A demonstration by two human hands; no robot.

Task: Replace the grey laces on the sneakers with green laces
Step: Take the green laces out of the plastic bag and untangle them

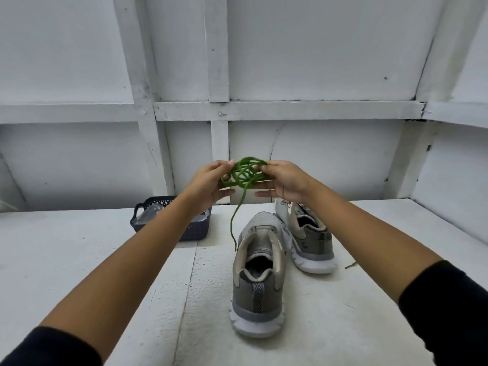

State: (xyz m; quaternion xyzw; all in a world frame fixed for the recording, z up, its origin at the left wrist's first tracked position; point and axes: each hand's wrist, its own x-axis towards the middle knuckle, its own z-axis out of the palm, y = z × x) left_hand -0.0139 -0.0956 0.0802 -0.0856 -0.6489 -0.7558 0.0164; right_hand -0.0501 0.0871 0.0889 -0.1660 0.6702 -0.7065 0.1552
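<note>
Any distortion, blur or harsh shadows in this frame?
Head view: wide-angle distortion bends the wall beams; lighting soft and even, only faint shadows by the sneakers; the green lace between left hand and right hand looks slightly soft; no glare.

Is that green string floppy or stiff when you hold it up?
Probably floppy: the green lace bunches in loose loops between the left hand and right hand, and one end dangles down. It likely weighs little, since a light pinch holds it.
</note>
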